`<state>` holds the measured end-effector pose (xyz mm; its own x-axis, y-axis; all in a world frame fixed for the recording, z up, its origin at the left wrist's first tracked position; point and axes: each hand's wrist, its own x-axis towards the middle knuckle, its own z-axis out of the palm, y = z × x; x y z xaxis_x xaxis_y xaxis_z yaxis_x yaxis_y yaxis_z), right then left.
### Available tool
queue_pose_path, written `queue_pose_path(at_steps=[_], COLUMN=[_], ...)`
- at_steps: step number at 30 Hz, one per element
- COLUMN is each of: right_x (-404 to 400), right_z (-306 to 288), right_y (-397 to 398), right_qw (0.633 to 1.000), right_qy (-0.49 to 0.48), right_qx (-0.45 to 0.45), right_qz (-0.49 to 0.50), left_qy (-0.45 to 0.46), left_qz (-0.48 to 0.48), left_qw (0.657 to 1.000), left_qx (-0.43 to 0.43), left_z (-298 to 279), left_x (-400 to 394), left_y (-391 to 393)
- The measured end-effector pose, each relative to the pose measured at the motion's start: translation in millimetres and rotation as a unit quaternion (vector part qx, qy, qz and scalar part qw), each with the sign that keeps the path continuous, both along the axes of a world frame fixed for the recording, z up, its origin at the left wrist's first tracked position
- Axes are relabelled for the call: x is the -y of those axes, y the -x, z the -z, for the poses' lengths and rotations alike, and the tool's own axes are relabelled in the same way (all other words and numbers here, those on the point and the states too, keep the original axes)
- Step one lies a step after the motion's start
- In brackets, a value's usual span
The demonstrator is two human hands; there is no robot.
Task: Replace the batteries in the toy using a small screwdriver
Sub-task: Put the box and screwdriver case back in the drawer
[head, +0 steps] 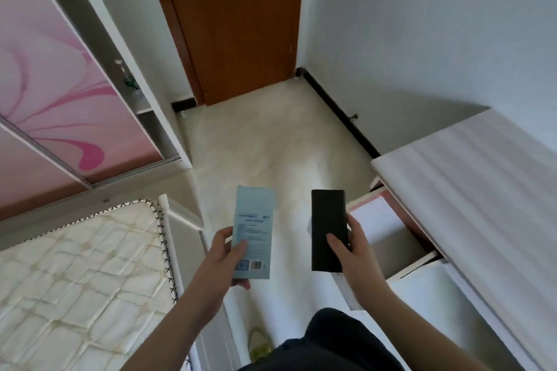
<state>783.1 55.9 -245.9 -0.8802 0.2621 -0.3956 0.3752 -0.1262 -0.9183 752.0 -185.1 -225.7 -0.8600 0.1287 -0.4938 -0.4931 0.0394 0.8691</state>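
Observation:
My left hand [226, 259] grips the lower end of a flat pale-blue box [253, 220] with printed text and a barcode, held upright in front of me. To its right, my right hand [349, 253] holds a long black rectangular case [327, 217], thumb across its front and fingers behind it. The two items are apart, side by side above the floor. No toy, batteries or screwdriver can be made out.
An open white drawer [388, 229] juts from the pale desk [470, 178] on the right. A bare quilted mattress [81, 274] lies at lower left. A pink sliding wardrobe [51, 93] stands left, a brown door [238, 21] ahead. Beige floor [271, 147] lies between.

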Motion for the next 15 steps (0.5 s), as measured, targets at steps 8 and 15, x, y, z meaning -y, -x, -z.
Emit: queue_pose_path(at_steps=[8,15], right_x=[-50.7,-106.5], right_z=[-4.9,26.1], right_y=[20.5,14.7], right_qw=[0.991,0.97], right_qy=[-0.03,-0.037], right_qx=[-0.001,0.035], right_qz=[0.133,0.236], left_qy=[0.006,0.044], left_qz=[0.171,0.313], left_qw=[0.985,0.949], left_qx=[-0.007,0.004], left_z=[8.2,25.9], left_x=[-74.9,-166.1], left_y=[88.7,145.4])
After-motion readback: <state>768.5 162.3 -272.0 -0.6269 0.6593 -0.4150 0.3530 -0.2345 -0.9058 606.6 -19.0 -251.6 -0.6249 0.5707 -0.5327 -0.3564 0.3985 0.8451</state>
